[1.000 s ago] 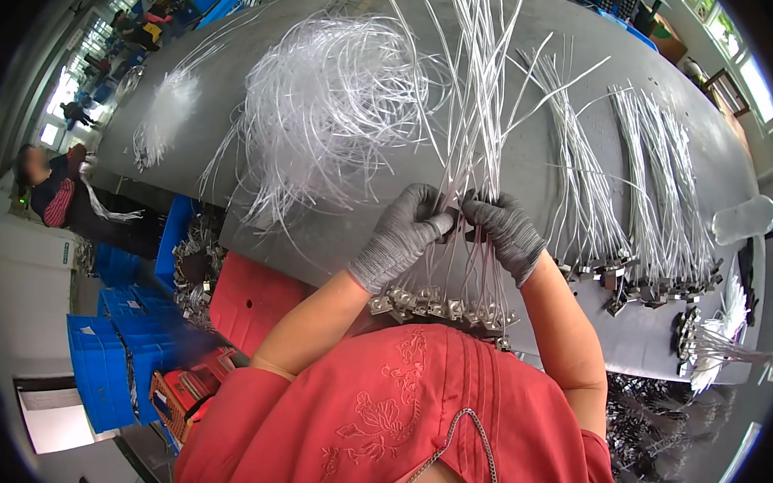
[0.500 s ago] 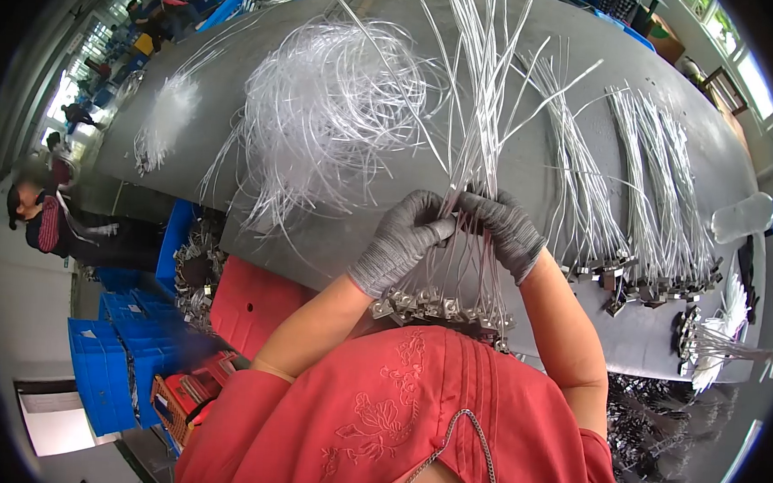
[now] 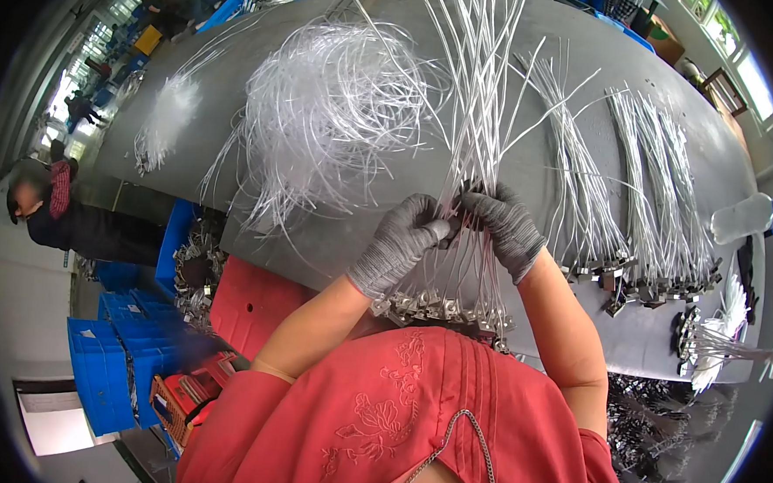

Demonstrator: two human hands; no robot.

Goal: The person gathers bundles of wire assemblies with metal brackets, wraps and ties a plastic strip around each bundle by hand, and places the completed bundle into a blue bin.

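Observation:
A bundle of thin white wires (image 3: 479,98) stands fanned out between my gloved hands, with small metal connector pieces (image 3: 440,311) at its near end by my body. My left hand (image 3: 409,236), in a grey knit glove, is closed on the bundle's left side. My right hand (image 3: 508,229), in a matching glove, pinches the wires from the right. The fingertips of both hands almost meet around the strands. Exactly which strands each hand grips is hidden by the fingers.
A large tangle of clear strands (image 3: 323,116) lies left on the grey table (image 3: 272,257). More wire bundles (image 3: 661,177) with metal ends lie right, near a plastic bottle (image 3: 743,218). Blue crates (image 3: 100,375) stand on the left, and a person (image 3: 82,221) is beyond.
My hands stay at nearly the same spot, with fingers shifted slightly on the wires. The far wires have spread a little differently. The person at left has turned and moved an arm.

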